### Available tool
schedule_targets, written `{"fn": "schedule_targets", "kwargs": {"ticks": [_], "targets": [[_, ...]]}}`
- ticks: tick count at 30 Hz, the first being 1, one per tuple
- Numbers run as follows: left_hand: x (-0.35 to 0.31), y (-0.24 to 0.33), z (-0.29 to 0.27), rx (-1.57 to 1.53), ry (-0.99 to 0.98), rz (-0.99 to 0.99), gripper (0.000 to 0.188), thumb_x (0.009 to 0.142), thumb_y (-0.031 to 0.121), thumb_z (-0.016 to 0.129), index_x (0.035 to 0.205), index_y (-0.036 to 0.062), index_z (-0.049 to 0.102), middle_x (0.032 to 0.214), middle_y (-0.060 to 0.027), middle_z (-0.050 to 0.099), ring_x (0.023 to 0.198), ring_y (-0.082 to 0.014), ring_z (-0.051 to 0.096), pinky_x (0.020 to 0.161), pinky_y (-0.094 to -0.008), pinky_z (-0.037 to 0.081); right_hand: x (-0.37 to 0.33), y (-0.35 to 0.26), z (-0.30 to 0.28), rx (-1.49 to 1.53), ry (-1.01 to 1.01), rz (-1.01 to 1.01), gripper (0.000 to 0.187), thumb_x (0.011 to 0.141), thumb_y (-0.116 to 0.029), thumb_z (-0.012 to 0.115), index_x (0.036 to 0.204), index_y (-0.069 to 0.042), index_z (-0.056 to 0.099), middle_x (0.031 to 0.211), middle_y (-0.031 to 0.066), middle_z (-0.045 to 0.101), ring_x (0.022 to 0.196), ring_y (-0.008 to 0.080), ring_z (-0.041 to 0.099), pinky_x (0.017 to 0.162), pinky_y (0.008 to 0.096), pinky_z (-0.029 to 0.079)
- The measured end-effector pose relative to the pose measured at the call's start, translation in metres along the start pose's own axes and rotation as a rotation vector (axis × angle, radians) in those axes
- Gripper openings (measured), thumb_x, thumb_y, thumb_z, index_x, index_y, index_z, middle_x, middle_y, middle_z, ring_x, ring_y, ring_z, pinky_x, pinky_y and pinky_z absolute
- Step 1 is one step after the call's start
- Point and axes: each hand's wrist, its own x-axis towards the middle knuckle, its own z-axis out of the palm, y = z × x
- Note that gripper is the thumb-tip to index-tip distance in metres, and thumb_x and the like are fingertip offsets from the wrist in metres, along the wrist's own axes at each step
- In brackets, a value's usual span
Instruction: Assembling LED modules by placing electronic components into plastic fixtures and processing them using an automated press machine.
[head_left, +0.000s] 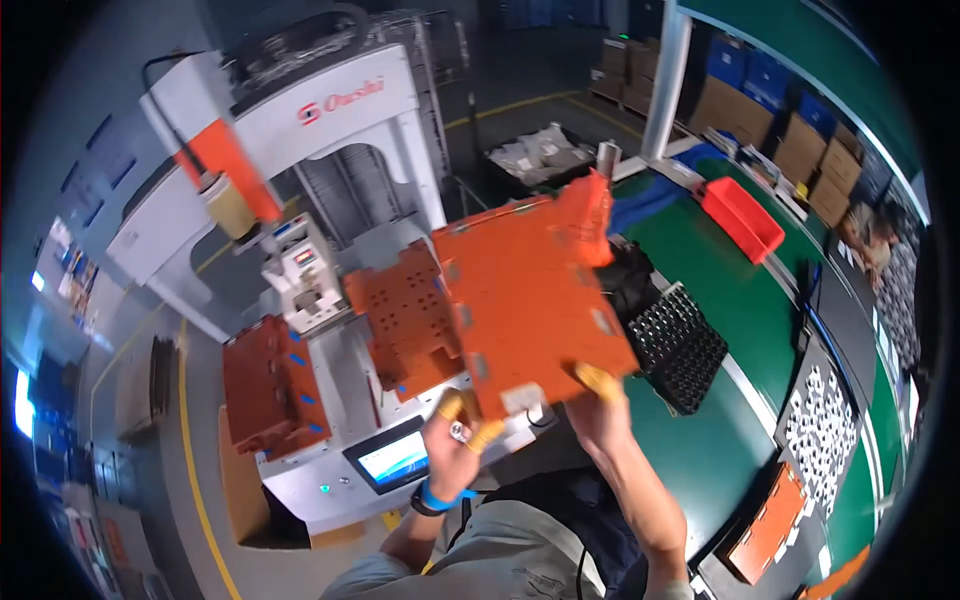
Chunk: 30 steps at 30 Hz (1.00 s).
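An orange panel (540,300) with pale notches along its edges is held up in front of me, tilted. My right hand (603,412) grips its near edge close to the right corner, thumb on top. My left hand (455,440) is at the panel's near left corner, fingers curled; I cannot tell whether it touches the panel. A small silvery round piece (459,431) shows among those fingers, too small to name. Yellow covers sit on fingertips of both hands. Behind the panel's left edge, a perforated orange plate (405,310) lies on the machine bed.
On the left stands a white gantry machine (330,100) with a touch screen (395,458) and an orange fixture (270,385). A green worktable (715,300) on the right carries a black tray (680,345) and a red bin (742,218). Another person (868,240) sits at far right.
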Motion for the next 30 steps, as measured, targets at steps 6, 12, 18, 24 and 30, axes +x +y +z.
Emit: {"fn": "schedule_targets", "kwargs": {"ticks": [6, 12, 18, 24, 30], "targets": [[0.034, -0.061, -0.111, 0.348, 0.256, -0.021, 0.031, 0.081, 0.015, 0.083, 0.101, -0.0005, 0.065, 0.076, -0.0007, 0.056, 0.065, -0.0087, 0.044, 0.057, -0.0255, 0.038, 0.086, 0.105, 0.083, -0.028, -0.153, 0.405, 0.042, 0.088, -0.015, 0.07, 0.128, -0.011, 0.058, 0.124, 0.003, 0.063, 0.115, 0.0164, 0.06, 0.101, 0.0371, 0.047], [0.044, -0.073, -0.141, 0.336, 0.236, -0.111, 0.034, 0.08, 0.014, 0.084, 0.101, -0.003, 0.065, 0.078, -0.004, 0.058, 0.067, -0.0127, 0.049, 0.06, -0.0267, 0.044, 0.104, 0.16, 0.076, 0.025, -0.078, 0.465, 0.034, 0.089, -0.019, 0.069, 0.122, -0.009, 0.062, 0.114, 0.0048, 0.067, 0.109, 0.0176, 0.063, 0.101, 0.0363, 0.048], [0.038, -0.087, -0.143, 0.404, 0.253, -0.024, 0.039, 0.079, 0.018, 0.085, 0.106, -0.0032, 0.066, 0.077, -0.0087, 0.059, 0.066, -0.0182, 0.052, 0.06, -0.0306, 0.045, 0.09, 0.159, 0.083, 0.056, -0.178, 0.389, 0.054, 0.089, -0.018, 0.07, 0.139, -0.01, 0.052, 0.133, 0.006, 0.06, 0.123, 0.0215, 0.057, 0.108, 0.0374, 0.043], [0.055, -0.097, -0.147, 0.324, 0.33, -0.119, 0.036, 0.084, 0.017, 0.081, 0.111, -0.0014, 0.067, 0.082, -0.0075, 0.059, 0.067, -0.0173, 0.05, 0.061, -0.0308, 0.044, 0.114, 0.181, 0.079, 0.055, -0.049, 0.496, 0.053, 0.089, -0.023, 0.071, 0.137, -0.009, 0.053, 0.136, 0.0056, 0.059, 0.125, 0.0221, 0.056, 0.107, 0.0356, 0.045], [0.054, -0.119, -0.146, 0.238, 0.394, -0.002, 0.036, 0.083, 0.019, 0.081, 0.108, -0.0023, 0.068, 0.084, -0.0116, 0.062, 0.069, -0.0227, 0.058, 0.063, -0.0345, 0.048, 0.106, 0.162, 0.07, -0.148, -0.283, 0.676, 0.067, 0.099, -0.053, 0.053, 0.15, -0.011, 0.039, 0.135, 0.0127, 0.056, 0.124, 0.0267, 0.057, 0.101, 0.0374, 0.05]]}}
